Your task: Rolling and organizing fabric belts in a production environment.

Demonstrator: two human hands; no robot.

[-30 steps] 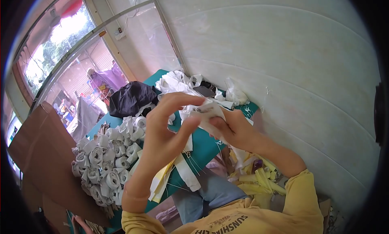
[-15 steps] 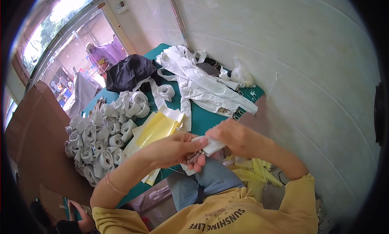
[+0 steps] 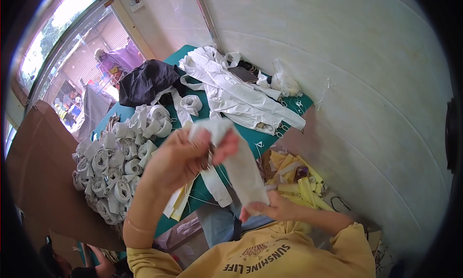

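A white fabric strip (image 3: 246, 177) stretches between my two hands over the near edge of the table. My left hand (image 3: 181, 157) is raised and grips its upper end, where the cloth folds over the fingers. A small metal piece (image 3: 210, 155) shows in that hand, too blurred to name. My right hand (image 3: 275, 208) pinches the lower end close to my lap. Another white strip end (image 3: 215, 187) hangs below my left hand. Behind my left forearm lies a partly hidden yellow and white sheet (image 3: 181, 199).
Many rolled white strips (image 3: 113, 157) are heaped on the green table (image 3: 197, 201) at left. Farther back lie a black cloth (image 3: 149, 83), white garments (image 3: 236, 95) and a plastic bag (image 3: 285, 80). Yellow scraps (image 3: 304, 186) lie below at right. A brown board (image 3: 53, 177) stands left; another person's arm (image 3: 99, 256) shows lower left.
My left hand has risen and moved left with the strip's end. My right hand has moved down toward my lap, drawing the bunched strip out long.
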